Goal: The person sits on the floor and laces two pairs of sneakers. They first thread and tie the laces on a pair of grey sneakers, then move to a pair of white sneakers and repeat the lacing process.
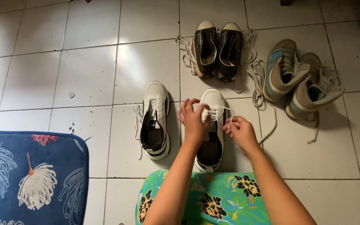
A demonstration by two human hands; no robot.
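A pair of black sneakers [218, 50] with pale toe caps stands side by side at the far edge of the white tiled floor [84, 62], their loose white laces spread on both sides. To the right of this pair, near the right edge of the floor, a pair of beige high-top shoes [298, 81] with light blue stripes leans one against the other. A second white sneaker [155, 118] stands in the middle of the floor, unlaced. At the near left corner lies a blue cushion [30, 177] with white flower patterns.
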